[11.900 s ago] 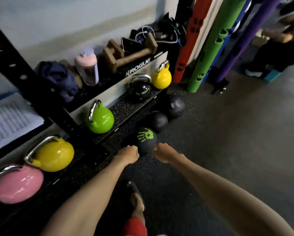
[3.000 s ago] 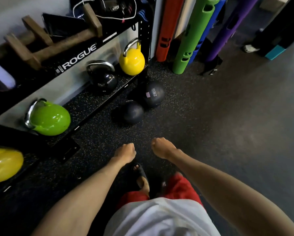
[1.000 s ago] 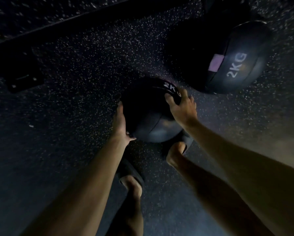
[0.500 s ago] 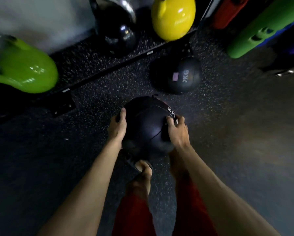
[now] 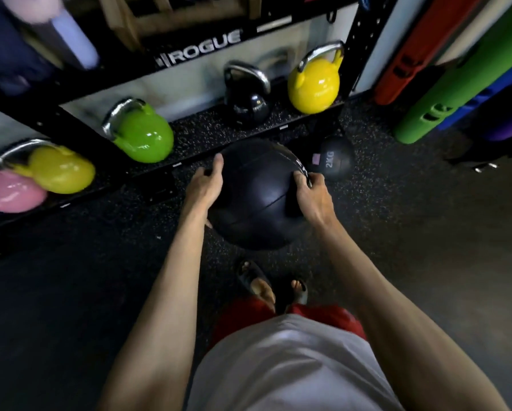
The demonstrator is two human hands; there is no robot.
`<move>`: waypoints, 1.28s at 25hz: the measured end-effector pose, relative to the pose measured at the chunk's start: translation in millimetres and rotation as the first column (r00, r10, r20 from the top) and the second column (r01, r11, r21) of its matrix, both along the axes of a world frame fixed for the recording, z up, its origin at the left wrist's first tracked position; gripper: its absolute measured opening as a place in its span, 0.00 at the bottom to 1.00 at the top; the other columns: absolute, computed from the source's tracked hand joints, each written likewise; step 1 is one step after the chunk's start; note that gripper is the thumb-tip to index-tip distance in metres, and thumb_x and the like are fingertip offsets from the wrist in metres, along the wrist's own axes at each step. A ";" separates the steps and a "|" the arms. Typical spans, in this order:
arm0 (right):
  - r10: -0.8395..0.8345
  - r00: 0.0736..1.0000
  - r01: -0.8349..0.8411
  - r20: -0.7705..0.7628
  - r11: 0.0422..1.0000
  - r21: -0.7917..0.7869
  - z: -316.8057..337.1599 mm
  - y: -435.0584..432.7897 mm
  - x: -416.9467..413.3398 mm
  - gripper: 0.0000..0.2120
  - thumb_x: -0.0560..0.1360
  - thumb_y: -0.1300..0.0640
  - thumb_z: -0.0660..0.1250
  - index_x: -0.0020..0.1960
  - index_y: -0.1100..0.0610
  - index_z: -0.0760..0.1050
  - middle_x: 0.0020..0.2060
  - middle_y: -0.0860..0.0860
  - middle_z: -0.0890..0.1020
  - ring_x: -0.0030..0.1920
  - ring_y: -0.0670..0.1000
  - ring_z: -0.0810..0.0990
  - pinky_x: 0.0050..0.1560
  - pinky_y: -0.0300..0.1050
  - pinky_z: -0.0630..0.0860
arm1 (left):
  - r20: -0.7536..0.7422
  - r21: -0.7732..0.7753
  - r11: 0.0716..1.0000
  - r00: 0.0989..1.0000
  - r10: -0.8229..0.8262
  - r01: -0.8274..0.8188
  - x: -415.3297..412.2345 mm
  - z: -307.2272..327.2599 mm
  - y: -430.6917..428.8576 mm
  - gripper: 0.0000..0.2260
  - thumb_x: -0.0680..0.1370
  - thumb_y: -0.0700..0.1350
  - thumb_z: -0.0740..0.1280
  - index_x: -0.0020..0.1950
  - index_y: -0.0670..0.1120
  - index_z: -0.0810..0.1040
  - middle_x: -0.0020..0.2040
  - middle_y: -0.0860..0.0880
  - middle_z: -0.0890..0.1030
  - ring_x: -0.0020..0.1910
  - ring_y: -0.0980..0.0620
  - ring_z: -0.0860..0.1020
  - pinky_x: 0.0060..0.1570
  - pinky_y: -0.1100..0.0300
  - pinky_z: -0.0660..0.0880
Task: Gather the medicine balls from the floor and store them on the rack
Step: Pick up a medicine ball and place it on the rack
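Speckled rubber floor meets a black rack holding kettlebells.

Gym, rubber-flecked floor, Rogue rack, coloured kettlebells, medicine balls

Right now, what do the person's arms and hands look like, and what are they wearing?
Both forearms are bare, with no sleeves in view. The left hand and right hand have no gloves, and I see no watch, ring or wristband. The person wears a pale grey top, red shorts and dark open-toed sandals.
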State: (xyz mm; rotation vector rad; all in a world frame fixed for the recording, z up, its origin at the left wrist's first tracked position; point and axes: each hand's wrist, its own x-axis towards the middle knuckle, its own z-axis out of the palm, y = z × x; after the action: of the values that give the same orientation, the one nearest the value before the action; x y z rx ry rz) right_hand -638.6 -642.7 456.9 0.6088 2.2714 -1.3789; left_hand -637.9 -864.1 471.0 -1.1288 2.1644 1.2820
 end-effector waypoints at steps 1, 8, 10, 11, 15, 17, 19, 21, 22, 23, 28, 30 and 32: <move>0.020 0.999 -0.020 -0.025 1.000 0.003 11.5 2.0 0.1 0.29 0.80 0.38 0.57 0.72 0.56 0.66 0.66 0.60 0.76 0.68 0.62 0.72 0.68 0.55 0.68 | -0.019 0.011 1.000 1.000 0.015 -0.014 6.3 15.5 1.2 0.43 0.71 0.76 0.53 0.76 0.49 0.63 0.74 0.48 0.67 0.70 0.40 0.70 0.59 0.29 0.72; 0.170 0.954 -0.177 -0.248 0.984 -0.003 109.1 -15.4 -17.8 0.30 0.79 0.36 0.57 0.71 0.56 0.67 0.65 0.62 0.76 0.68 0.63 0.72 0.69 0.58 0.67 | -0.242 -0.080 0.989 0.965 0.102 -0.125 21.8 115.5 -10.8 0.55 0.60 0.80 0.48 0.76 0.46 0.66 0.73 0.41 0.70 0.69 0.37 0.73 0.66 0.35 0.70; 0.194 0.925 -0.214 -0.327 0.976 -0.026 140.7 -26.4 -25.3 0.31 0.78 0.34 0.56 0.70 0.57 0.68 0.65 0.63 0.77 0.67 0.63 0.72 0.69 0.59 0.68 | -0.298 -0.116 0.981 0.947 0.118 -0.158 22.7 148.3 -21.9 0.55 0.58 0.82 0.47 0.74 0.48 0.69 0.71 0.42 0.73 0.66 0.37 0.75 0.64 0.35 0.71; 0.209 0.909 -0.235 -0.361 0.972 -0.028 156.4 -31.6 -29.5 0.31 0.78 0.35 0.56 0.69 0.57 0.68 0.65 0.64 0.76 0.68 0.63 0.72 0.69 0.58 0.68 | -0.330 -0.139 0.975 0.936 0.121 -0.175 23.5 166.2 -26.0 0.55 0.58 0.82 0.46 0.73 0.48 0.70 0.71 0.42 0.74 0.66 0.37 0.75 0.63 0.35 0.72; 0.282 0.818 -0.337 -0.501 0.941 -0.020 233.9 -53.2 -43.5 0.28 0.81 0.37 0.55 0.69 0.58 0.68 0.66 0.63 0.76 0.69 0.63 0.72 0.66 0.53 0.67 | -0.483 -0.232 0.945 0.870 0.095 -0.232 29.4 255.0 -38.9 0.50 0.64 0.79 0.45 0.75 0.47 0.68 0.74 0.41 0.70 0.69 0.37 0.72 0.64 0.36 0.71; 0.294 0.771 -0.365 -0.564 0.931 -0.014 272.1 -68.0 -50.2 0.29 0.80 0.36 0.54 0.69 0.58 0.68 0.66 0.62 0.76 0.70 0.63 0.71 0.68 0.54 0.67 | -0.538 -0.251 0.932 0.838 0.091 -0.262 31.8 293.5 -51.5 0.49 0.65 0.79 0.45 0.76 0.49 0.67 0.74 0.42 0.70 0.69 0.36 0.73 0.65 0.36 0.71; 0.299 0.725 -0.393 -0.620 0.919 -0.016 303.7 -83.7 -56.4 0.29 0.79 0.34 0.54 0.67 0.56 0.69 0.65 0.62 0.76 0.69 0.63 0.72 0.69 0.57 0.67 | -0.568 -0.269 0.920 0.818 0.087 -0.285 33.5 325.4 -66.5 0.52 0.61 0.81 0.45 0.73 0.49 0.70 0.70 0.42 0.74 0.64 0.36 0.76 0.61 0.36 0.73; 0.293 0.680 -0.416 -0.672 0.909 -0.024 333.5 -104.1 -63.2 0.29 0.78 0.33 0.54 0.66 0.54 0.69 0.64 0.62 0.76 0.67 0.63 0.73 0.68 0.58 0.68 | -0.633 -0.280 0.907 0.771 0.072 -0.314 33.6 358.2 -85.1 0.52 0.61 0.80 0.45 0.70 0.48 0.73 0.67 0.42 0.77 0.61 0.36 0.78 0.59 0.36 0.75; 0.290 0.656 -0.425 -0.697 0.905 -0.024 347.6 -114.7 -67.6 0.29 0.78 0.32 0.54 0.67 0.54 0.68 0.64 0.62 0.77 0.66 0.63 0.73 0.68 0.58 0.69 | -0.663 -0.289 0.899 0.747 0.060 -0.329 31.9 375.7 -94.5 0.52 0.61 0.80 0.45 0.70 0.48 0.73 0.68 0.43 0.76 0.62 0.37 0.78 0.60 0.36 0.75; 0.288 0.630 -0.432 -0.721 0.902 -0.017 361.0 -125.4 -72.4 0.29 0.79 0.32 0.54 0.67 0.54 0.68 0.64 0.62 0.77 0.66 0.63 0.74 0.67 0.57 0.69 | -0.682 -0.306 0.888 0.729 0.047 -0.344 29.8 391.5 -103.6 0.52 0.61 0.80 0.45 0.71 0.48 0.72 0.69 0.43 0.75 0.64 0.37 0.77 0.61 0.36 0.74; 0.271 0.530 -0.456 -0.804 0.890 0.000 425.3 -182.3 -99.2 0.31 0.77 0.30 0.53 0.68 0.53 0.68 0.65 0.59 0.76 0.67 0.61 0.73 0.67 0.57 0.69 | -0.755 -0.308 0.872 0.655 0.020 -0.381 13.8 450.4 -157.6 0.53 0.60 0.81 0.44 0.74 0.50 0.69 0.72 0.43 0.72 0.67 0.39 0.74 0.64 0.38 0.72; 0.250 0.501 -0.464 -0.828 0.886 -0.014 447.8 -211.3 -114.1 0.33 0.77 0.30 0.53 0.68 0.54 0.68 0.65 0.59 0.75 0.67 0.60 0.72 0.68 0.57 0.69 | -0.788 -0.298 0.866 0.616 0.015 -0.402 1.3 470.5 -182.2 0.54 0.60 0.81 0.43 0.75 0.49 0.68 0.73 0.44 0.70 0.68 0.40 0.73 0.64 0.37 0.72; 0.230 0.484 -0.466 -0.844 0.884 -0.026 466.9 -242.6 -130.3 0.32 0.77 0.30 0.53 0.68 0.54 0.69 0.64 0.59 0.76 0.66 0.60 0.73 0.68 0.58 0.70 | -0.796 -0.312 0.850 0.606 0.010 -0.425 -13.7 489.7 -206.3 0.52 0.63 0.80 0.41 0.75 0.49 0.68 0.74 0.43 0.69 0.69 0.41 0.72 0.66 0.38 0.70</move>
State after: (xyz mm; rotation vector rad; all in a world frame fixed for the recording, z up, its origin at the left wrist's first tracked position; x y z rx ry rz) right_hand -768.9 -885.3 923.8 -0.7809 2.5489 -1.9290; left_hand -651.5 -1070.4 960.7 -1.1829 3.2233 1.6054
